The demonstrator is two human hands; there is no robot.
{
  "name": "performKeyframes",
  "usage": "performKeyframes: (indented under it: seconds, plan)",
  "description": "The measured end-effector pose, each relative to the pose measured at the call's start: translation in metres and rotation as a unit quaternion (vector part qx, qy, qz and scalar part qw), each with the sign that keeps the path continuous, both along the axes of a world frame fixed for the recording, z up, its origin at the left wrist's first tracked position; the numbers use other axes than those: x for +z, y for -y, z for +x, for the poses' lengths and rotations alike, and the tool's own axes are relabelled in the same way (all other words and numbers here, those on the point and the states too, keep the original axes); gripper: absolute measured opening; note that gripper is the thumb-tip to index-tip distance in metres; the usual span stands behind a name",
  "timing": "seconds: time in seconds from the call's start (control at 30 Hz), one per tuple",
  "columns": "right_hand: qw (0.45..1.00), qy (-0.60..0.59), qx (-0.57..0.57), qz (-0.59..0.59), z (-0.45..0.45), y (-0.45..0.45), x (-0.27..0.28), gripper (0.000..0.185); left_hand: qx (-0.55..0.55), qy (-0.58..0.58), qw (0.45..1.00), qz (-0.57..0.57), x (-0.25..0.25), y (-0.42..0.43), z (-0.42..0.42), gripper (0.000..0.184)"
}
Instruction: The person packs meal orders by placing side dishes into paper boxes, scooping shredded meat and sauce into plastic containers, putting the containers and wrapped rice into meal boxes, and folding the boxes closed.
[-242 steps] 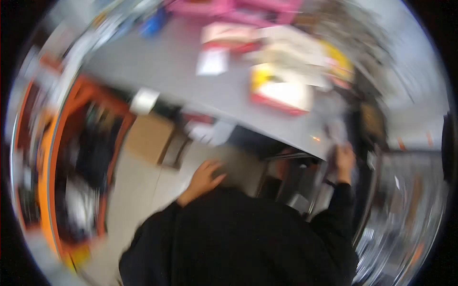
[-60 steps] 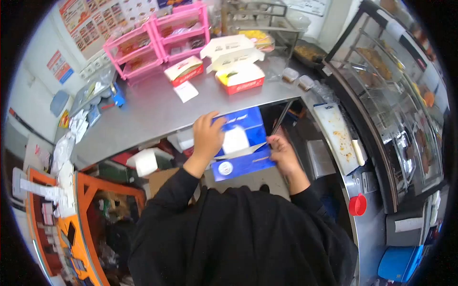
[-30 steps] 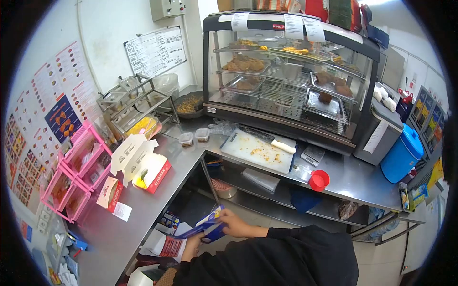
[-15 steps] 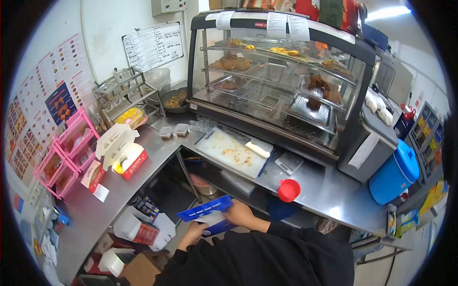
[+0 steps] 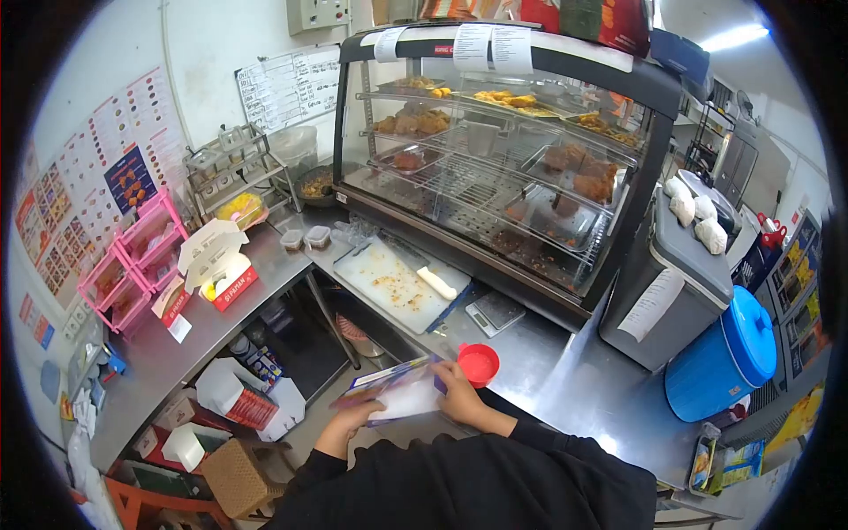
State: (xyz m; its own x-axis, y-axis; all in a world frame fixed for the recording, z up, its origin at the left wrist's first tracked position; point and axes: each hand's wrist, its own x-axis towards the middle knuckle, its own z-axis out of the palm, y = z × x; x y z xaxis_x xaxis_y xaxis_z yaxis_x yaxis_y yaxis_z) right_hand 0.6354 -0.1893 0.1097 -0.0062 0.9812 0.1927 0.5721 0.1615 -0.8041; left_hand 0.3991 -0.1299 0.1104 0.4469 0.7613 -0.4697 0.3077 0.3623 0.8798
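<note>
A blue printed carton piece with a white inner face is between my two hands, low in front of my body. My left hand is closed on its left end, thumb over the white face. At the right end, my right hand grips the upper edge. Just beyond that hand a red plastic cup stands at the counter's edge. Farther back lies a white cutting board strewn with crumbs, and a knife with a white handle rests on it.
A glass display warmer with fried food stands behind the board. Near its base is a small scale. An open red-and-white box and pink baskets occupy the left counter. A blue drum stands at right.
My view has turned to the right. The carton piece has tilted and spread, showing more of its white inside, and my right hand is now near the red cup. Both hands still hold it.
</note>
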Motion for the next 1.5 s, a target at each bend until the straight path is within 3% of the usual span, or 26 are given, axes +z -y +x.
performKeyframes:
  seconds: [0.1, 0.27, 0.33, 0.37, 0.43, 0.53, 0.6, 0.7, 0.77, 0.8, 0.83, 0.87, 0.9, 0.93, 0.97, 1.0, 1.07, 1.13, 1.2, 1.27, 1.3, 1.33, 1.37, 1.4, 1.43, 1.5]
  plan:
    - [0.994, -0.049, 0.026, 0.092, -0.01, 0.014, 0.038, 0.053, 0.06, 0.019, 0.998, 0.029, -0.041, -0.026, 0.001, 0.046]
    - [0.989, -0.027, -0.043, 0.136, 0.013, 0.015, 0.043, 0.05, 0.13, -0.097, 0.934, 0.317, -0.004, -0.048, 0.027, 0.034]
    - [0.991, 0.023, -0.065, 0.112, 0.044, 0.017, 0.057, 0.047, 0.137, 0.042, 0.96, 0.241, -0.008, -0.064, 0.035, 0.032]
    - [0.994, 0.036, -0.062, 0.087, 0.059, 0.02, 0.062, 0.048, 0.108, 0.055, 0.972, 0.202, 0.047, -0.041, 0.051, 0.036]
    - [0.991, 0.047, -0.109, 0.059, 0.082, 0.03, 0.076, 0.05, 0.102, 0.155, 0.956, 0.227, 0.046, -0.041, 0.069, 0.054]
    - [0.99, 0.065, -0.124, 0.017, 0.124, 0.044, 0.1, 0.055, 0.021, 0.26, 0.919, 0.296, 0.059, -0.028, 0.109, 0.06]
    - [0.987, 0.081, -0.134, -0.027, 0.15, 0.056, 0.122, 0.056, 0.018, 0.278, 0.897, 0.342, 0.053, -0.022, 0.14, 0.052]
    - [0.948, 0.271, 0.006, -0.167, 0.206, 0.081, 0.193, 0.051, -0.005, 0.28, 0.895, 0.349, 0.079, -0.002, 0.193, 0.054]
    - [0.96, 0.254, 0.029, -0.116, 0.262, 0.107, 0.267, 0.035, -0.044, 0.254, 0.913, 0.315, 0.083, -0.004, 0.213, 0.055]
    - [0.972, 0.229, -0.048, -0.036, 0.295, 0.119, 0.305, 0.024, 0.017, 0.284, 0.917, 0.28, 0.093, 0.009, 0.23, 0.04]
    - [0.985, 0.13, -0.107, -0.027, 0.344, 0.121, 0.334, 0.021, 0.004, 0.237, 0.909, 0.343, 0.089, 0.005, 0.236, 0.035]
    - [0.952, 0.141, -0.269, -0.042, 0.386, 0.119, 0.368, 0.02, -0.005, 0.189, 0.895, 0.403, 0.08, -0.001, 0.233, 0.03]
    - [0.936, 0.156, -0.315, 0.02, 0.447, 0.108, 0.388, 0.025, -0.014, 0.137, 0.877, 0.46, 0.072, -0.002, 0.237, 0.026]
    - [0.892, 0.189, -0.405, 0.062, 0.487, 0.098, 0.397, 0.034, 0.026, 0.134, 0.892, 0.43, 0.068, 0.007, 0.244, 0.022]
    - [0.844, 0.342, -0.403, 0.091, 0.564, 0.083, 0.392, 0.046, 0.066, 0.13, 0.906, 0.398, 0.069, 0.018, 0.247, 0.018]
    - [0.817, 0.401, -0.408, 0.066, 0.621, 0.071, 0.381, 0.056, 0.105, 0.125, 0.916, 0.366, 0.075, 0.027, 0.252, 0.014]
    - [0.796, 0.437, -0.404, -0.108, 0.689, 0.062, 0.359, 0.085, 0.086, 0.053, 0.897, 0.431, 0.091, 0.044, 0.259, 0.017]
    - [0.842, 0.354, -0.351, -0.206, 0.718, 0.05, 0.345, 0.101, 0.058, -0.042, 0.891, 0.449, 0.109, 0.061, 0.258, 0.029]
    - [0.848, 0.376, -0.283, -0.242, 0.749, 0.036, 0.327, 0.102, 0.076, -0.082, 0.897, 0.427, 0.101, 0.064, 0.254, 0.041]
    - [0.869, 0.308, -0.301, -0.242, 0.709, 0.046, 0.332, 0.097, 0.102, -0.055, 0.932, 0.344, 0.092, 0.066, 0.245, 0.059]
    - [0.874, 0.273, -0.322, -0.239, 0.703, 0.045, 0.332, 0.094, 0.093, -0.066, 0.926, 0.36, 0.092, 0.066, 0.245, 0.059]
    - [0.878, 0.257, -0.346, -0.21, 0.727, 0.048, 0.325, 0.086, 0.084, -0.082, 0.921, 0.372, 0.097, 0.067, 0.242, 0.059]
    - [0.9, 0.343, -0.248, -0.103, 0.773, 0.071, 0.314, 0.079, 0.09, -0.081, 0.938, 0.324, 0.116, 0.069, 0.248, 0.059]
    - [0.888, 0.433, -0.156, 0.016, 0.819, 0.095, 0.302, 0.071, 0.112, -0.128, 0.928, 0.332, 0.113, 0.066, 0.245, 0.058]
    - [0.891, 0.405, -0.203, 0.041, 0.821, 0.11, 0.313, 0.065, 0.124, -0.107, 0.93, 0.329, 0.111, 0.059, 0.243, 0.058]
    - [0.904, 0.211, -0.349, 0.13, 0.764, 0.144, 0.347, 0.052, 0.168, -0.132, 0.908, 0.36, 0.098, 0.044, 0.233, 0.057]
